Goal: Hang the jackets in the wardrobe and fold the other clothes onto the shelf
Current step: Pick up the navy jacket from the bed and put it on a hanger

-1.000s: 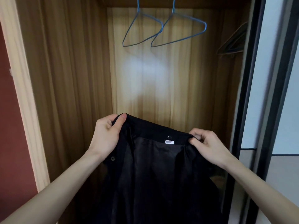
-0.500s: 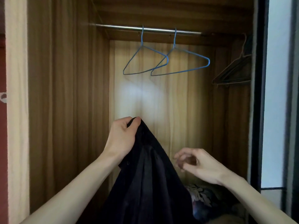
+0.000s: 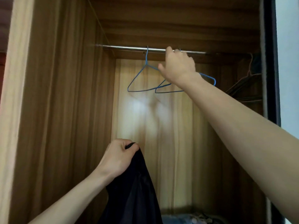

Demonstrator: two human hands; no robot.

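L hand (image 3: pixel 119 156) grips black jacket (image 3: pixel 135 191) by collar, low in wardrobe, keeping it off the floor. R hand (image 3: pixel 178 67) up at rail (image 3: pixel 129 47), fingers curled round 2nd blue hanger (image 3: pixel 208 78), prob. to unhook.

Left hand (image 3: pixel 117 156) gripping dark jacket (image 3: pixel 134 191); right hand (image 3: pixel 178 67) at blue hanger (image 3: pixel 208 77)

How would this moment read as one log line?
left hand: grips black jacket | right hand: at right blue wire hanger on rail | jacket: not hung
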